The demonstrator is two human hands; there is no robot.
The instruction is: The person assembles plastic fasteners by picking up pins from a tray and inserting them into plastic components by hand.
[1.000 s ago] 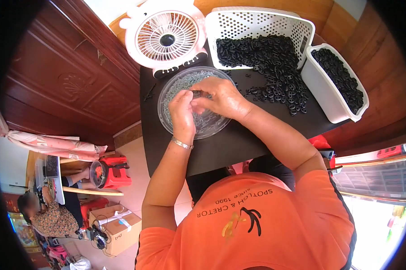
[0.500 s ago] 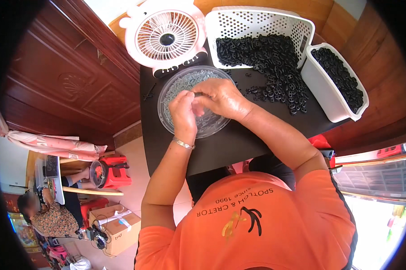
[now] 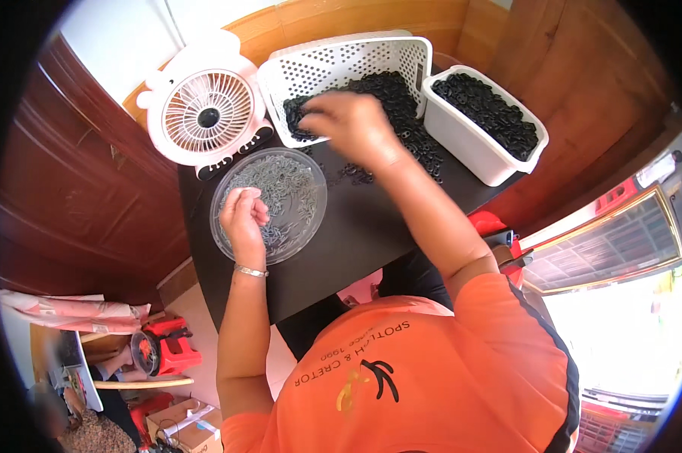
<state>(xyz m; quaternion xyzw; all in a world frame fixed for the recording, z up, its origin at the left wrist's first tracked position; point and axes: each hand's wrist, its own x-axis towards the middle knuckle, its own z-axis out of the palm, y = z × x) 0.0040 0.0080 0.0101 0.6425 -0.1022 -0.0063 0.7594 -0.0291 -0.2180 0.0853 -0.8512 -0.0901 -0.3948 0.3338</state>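
Note:
Over the round clear plastic bowl (image 3: 320, 219), my left hand (image 3: 243, 217) hangs with curled fingers. Whatever they hold, if anything, does not show. Many small thin grey pieces (image 3: 284, 180), perhaps screws, cover the bowl's bottom. My right hand (image 3: 354, 127) is away to the upper right, above the front of a white perforated basket (image 3: 341, 59). Motion smears its fingers, so its grip is unclear. Small black ring-like parts (image 3: 390, 89) fill much of that basket and spill from its side onto the dark table.
A pink-and-white animal-shaped fan (image 3: 209, 118) stands at the table's back left. Right of the basket is a white bin (image 3: 462, 140) full of black parts. A wooden wall lies beyond the table. At the lower left, another person sits near a red stool (image 3: 178, 355) and a cardboard box (image 3: 186, 424).
My hands were together over the bowl, pinching a small dark piece. Now they are apart: the right has swung to the basket, while the left stays over the bowl. The whole view has shifted.

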